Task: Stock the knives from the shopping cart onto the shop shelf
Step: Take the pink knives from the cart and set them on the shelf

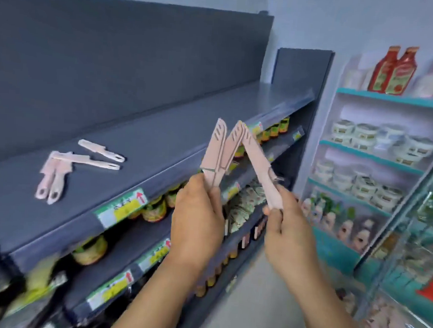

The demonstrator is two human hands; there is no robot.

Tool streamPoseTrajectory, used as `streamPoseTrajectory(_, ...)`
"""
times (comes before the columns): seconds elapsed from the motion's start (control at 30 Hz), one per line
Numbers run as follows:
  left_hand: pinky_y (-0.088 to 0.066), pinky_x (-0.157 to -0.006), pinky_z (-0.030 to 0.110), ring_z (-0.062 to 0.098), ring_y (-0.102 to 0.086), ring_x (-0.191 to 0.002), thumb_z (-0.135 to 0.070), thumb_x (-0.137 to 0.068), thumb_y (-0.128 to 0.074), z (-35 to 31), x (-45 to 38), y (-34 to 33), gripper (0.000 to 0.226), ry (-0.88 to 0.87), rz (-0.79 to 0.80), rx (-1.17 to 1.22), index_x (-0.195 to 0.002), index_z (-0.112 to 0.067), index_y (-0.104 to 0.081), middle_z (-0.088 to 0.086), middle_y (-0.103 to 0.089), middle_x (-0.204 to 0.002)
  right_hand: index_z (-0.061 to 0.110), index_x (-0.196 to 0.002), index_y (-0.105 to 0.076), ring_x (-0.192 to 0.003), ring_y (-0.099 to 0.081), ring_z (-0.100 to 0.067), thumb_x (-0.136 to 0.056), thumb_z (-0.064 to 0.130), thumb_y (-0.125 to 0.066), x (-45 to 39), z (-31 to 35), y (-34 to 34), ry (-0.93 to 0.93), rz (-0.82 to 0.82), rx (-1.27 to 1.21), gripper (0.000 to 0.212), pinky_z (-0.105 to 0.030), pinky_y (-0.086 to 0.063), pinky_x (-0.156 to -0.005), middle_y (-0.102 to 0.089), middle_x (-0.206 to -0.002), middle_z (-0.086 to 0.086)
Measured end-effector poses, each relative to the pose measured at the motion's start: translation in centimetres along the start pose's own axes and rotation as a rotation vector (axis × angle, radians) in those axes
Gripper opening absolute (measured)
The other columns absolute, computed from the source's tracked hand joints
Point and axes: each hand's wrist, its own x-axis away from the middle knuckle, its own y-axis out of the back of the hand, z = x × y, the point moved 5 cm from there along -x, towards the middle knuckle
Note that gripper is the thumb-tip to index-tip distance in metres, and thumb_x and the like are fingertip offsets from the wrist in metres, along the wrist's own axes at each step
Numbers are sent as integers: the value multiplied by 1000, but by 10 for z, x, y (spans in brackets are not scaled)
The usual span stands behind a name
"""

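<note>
Mid-frame, the left hand (197, 213) grips two pink sheathed knives (217, 154); the right hand (286, 227) pinches another knife (259, 163). Their crossed tips could snag and drop short of the grey shelf (161, 136), where four knives (67, 166) lie at left.

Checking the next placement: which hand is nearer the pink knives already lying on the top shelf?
Left. The left hand is right of the shelved knives; the right hand is farther right.

no legible text on labels
</note>
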Motion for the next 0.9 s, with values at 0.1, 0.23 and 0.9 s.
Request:
streamPoseTrajectory(0.1,-36,-66,37,34,-54,-90,-22,-97,-42,24,-14,48,3,53,-72,-7,-98,-19,-41,7,-59,-94,22,-144,-36,-99,-51,-12,-99,8,-36,-9,45,-33,44,90,-44,47,-14,-26,-66,-57,-124,-3)
streamPoseTrajectory(0.23,-38,-65,35,33,-58,-93,-27,-98,-39,52,-31,98,29,203,-143,-66,-125,-18,-34,6,-62,-104,23,-146,-32,-109,-50,-12,-100,9,-34,-26,95,-76,139,216,-42,48,-15,-27,-69,-53,-134,-1)
streamPoseTrajectory(0.9,-44,-83,36,29,-42,-117,-8,-90,-44,175,-119,128,54,638,55,-613,-142,-18,-30,15,-25,-140,19,-149,-18,-126,-34,-26,-91,5,-49,-122,179,-263,383,637,463,67,-34,-39,-99,-32,-139,-7)
